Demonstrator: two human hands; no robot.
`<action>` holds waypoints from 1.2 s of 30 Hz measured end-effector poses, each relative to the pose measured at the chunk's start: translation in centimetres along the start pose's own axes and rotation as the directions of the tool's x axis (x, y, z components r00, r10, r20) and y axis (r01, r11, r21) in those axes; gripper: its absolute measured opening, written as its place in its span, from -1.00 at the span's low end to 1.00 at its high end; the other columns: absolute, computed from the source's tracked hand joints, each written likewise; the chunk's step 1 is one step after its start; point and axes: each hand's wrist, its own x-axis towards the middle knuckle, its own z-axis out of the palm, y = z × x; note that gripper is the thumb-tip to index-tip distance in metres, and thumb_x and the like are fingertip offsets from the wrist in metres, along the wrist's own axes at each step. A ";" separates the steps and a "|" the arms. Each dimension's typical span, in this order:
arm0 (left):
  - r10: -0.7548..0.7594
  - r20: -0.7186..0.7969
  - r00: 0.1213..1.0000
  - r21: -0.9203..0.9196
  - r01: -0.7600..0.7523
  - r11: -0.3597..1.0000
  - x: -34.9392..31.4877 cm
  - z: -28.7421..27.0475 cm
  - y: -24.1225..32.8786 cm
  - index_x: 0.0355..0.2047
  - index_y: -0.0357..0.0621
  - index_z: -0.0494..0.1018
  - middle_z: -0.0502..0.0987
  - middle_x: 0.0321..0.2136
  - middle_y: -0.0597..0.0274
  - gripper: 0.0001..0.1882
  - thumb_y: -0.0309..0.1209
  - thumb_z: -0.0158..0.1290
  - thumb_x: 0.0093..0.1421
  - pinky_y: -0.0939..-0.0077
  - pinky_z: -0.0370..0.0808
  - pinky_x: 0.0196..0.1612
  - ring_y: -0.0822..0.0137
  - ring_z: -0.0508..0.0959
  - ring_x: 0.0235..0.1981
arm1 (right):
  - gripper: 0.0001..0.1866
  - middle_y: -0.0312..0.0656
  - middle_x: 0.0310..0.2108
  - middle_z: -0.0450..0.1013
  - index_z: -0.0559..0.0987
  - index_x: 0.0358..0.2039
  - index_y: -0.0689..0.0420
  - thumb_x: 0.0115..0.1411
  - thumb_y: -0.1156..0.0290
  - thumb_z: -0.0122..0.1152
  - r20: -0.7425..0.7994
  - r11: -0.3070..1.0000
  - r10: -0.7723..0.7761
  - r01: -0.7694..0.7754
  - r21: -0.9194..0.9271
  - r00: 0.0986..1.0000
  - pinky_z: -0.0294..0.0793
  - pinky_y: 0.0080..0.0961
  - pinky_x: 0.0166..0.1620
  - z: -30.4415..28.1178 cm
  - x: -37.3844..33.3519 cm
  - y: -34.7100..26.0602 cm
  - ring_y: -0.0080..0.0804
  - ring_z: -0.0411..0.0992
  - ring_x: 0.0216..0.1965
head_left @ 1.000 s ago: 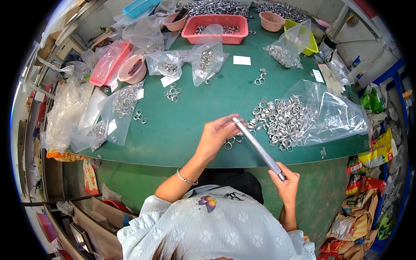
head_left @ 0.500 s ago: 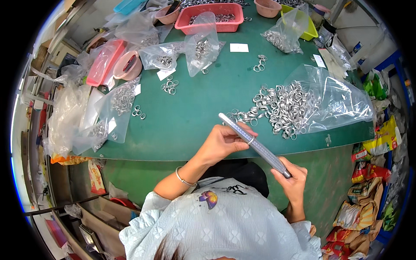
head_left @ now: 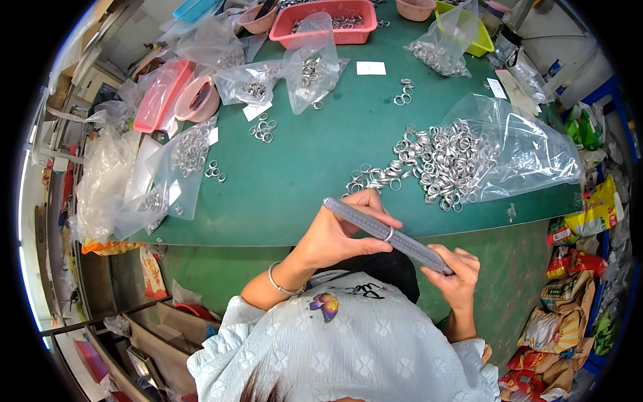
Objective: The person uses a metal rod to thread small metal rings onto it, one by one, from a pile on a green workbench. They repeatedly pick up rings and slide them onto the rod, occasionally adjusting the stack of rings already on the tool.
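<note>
- Clamping one end of a grey tapered metal rod (head_left: 416, 250), the right hand (head_left: 459, 277) holds it near the green counter (head_left: 301, 161).
- The left hand (head_left: 329, 240) pinches the thin silver ring (head_left: 390, 234) around it.
- Rod likely stiff, weighty, best gripped endwise; ring probably light, slick, best pinched by its rim.

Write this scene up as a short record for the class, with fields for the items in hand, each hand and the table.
Rod: grey, finely marked, slanting down to the right
Ring: silver, around the rod
Left hand: thumb and a finger on either side of the rod, close to the ring; contact unclear
Right hand: grips the rod's lower right end
Table: green
Ring pile: on the right, against a clear plastic bag
Far side: red basket holding rings
</note>
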 end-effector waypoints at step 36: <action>-0.013 -0.115 0.993 -0.483 -0.045 0.874 -0.9 -0.6 -3.8 -0.23 -0.34 0.44 0.39 -0.31 0.28 -0.64 -0.39 0.20 -0.01 0.52 0.35 -0.16 0.41 0.41 -0.27 | -0.51 -0.25 -0.76 0.27 0.50 -0.14 0.20 -0.16 0.40 0.35 0.204 0.968 -0.022 0.072 -0.240 0.979 0.16 -0.48 -0.70 -3.3 2.5 -4.9 -0.37 0.20 -0.81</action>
